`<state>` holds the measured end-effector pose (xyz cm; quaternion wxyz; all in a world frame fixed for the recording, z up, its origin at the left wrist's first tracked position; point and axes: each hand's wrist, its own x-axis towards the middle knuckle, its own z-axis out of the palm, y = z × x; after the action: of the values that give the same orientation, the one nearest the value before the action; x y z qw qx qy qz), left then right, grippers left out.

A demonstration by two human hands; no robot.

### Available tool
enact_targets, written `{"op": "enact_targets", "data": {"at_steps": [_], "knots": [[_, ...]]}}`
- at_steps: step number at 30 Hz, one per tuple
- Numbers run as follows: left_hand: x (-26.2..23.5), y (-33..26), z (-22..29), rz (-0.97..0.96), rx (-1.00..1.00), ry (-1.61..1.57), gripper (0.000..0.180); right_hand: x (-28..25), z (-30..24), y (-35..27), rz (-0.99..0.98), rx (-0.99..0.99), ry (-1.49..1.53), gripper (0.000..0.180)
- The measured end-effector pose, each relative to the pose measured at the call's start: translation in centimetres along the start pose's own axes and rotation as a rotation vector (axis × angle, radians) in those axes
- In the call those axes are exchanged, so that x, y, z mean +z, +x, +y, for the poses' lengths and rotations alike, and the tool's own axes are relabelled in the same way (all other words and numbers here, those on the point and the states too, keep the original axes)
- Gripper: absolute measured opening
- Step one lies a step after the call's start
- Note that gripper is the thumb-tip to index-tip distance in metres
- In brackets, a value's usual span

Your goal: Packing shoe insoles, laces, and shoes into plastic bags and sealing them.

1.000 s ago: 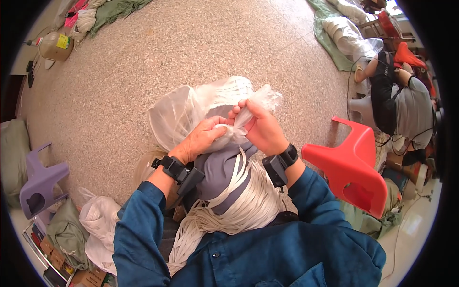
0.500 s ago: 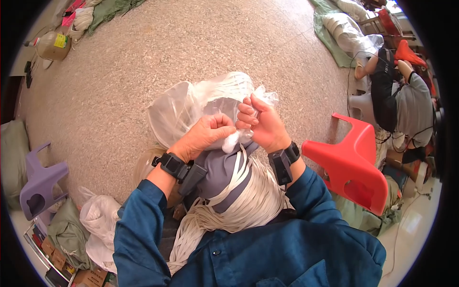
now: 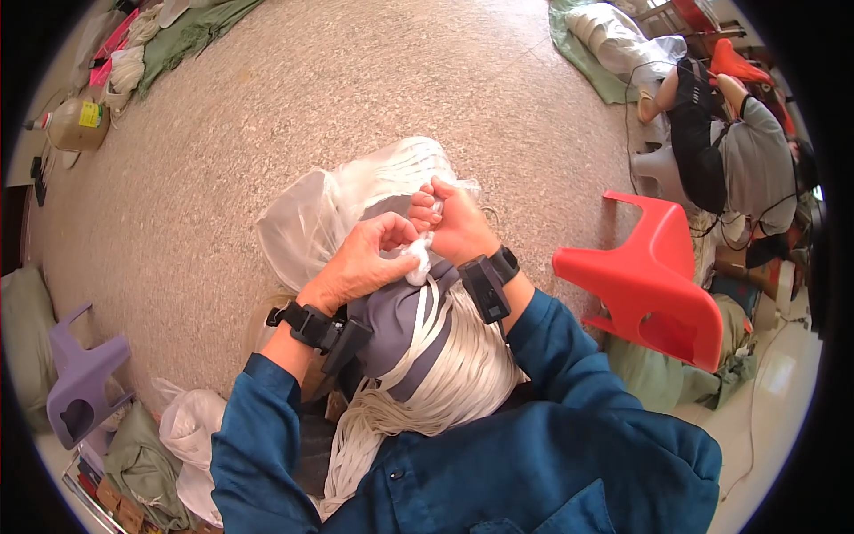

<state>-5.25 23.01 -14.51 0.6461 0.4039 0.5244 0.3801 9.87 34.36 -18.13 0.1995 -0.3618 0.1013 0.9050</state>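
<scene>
My left hand [image 3: 363,263] and my right hand [image 3: 452,224] meet over my lap, both closed on a small white knot of strips [image 3: 416,262]. A thick bundle of white strips [image 3: 436,374] lies across a grey cloth [image 3: 391,325] on my knees and runs down toward my body. Just beyond my hands sits a clear plastic bag [image 3: 329,214] filled with more white strips. Black bands are strapped on both wrists.
A red plastic stool [image 3: 654,280] lies tipped to my right. Another person [image 3: 729,151] sits at the far right. A purple stool [image 3: 80,383] stands at the left, with a white bag [image 3: 191,436] and green cloth near it. A bottle [image 3: 78,123] sits far left on the speckled floor.
My hands have drawn closer together and slid slightly toward me, tightening on the white knot. The bag behind them has shifted a little.
</scene>
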Motion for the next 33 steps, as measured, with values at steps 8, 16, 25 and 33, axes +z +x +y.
{"op": "enact_targets", "data": {"at_steps": [8, 16, 25, 33], "knots": [[0.4, 0.3, 0.6, 0.008, 0.138, 0.177, 0.028, 0.2, 0.0, 1.0, 0.053, -0.065, 0.006, 0.027], [1.0, 0.2, 2.4, 0.103, -0.033, 0.192, 0.021, 0.9, 0.6, 0.6, 0.039, -0.092, 0.019, 0.027], [-0.6, 2.0, 1.6, 0.019, 0.107, 0.486, 0.019, 0.4, 0.2, 2.6, 0.068, -0.063, 0.029, 0.030], [0.4, 0.3, 1.2, 0.047, -0.026, 0.365, 0.017, -0.4, -3.2, 3.8, -0.046, -0.063, 0.120, 0.038]]}}
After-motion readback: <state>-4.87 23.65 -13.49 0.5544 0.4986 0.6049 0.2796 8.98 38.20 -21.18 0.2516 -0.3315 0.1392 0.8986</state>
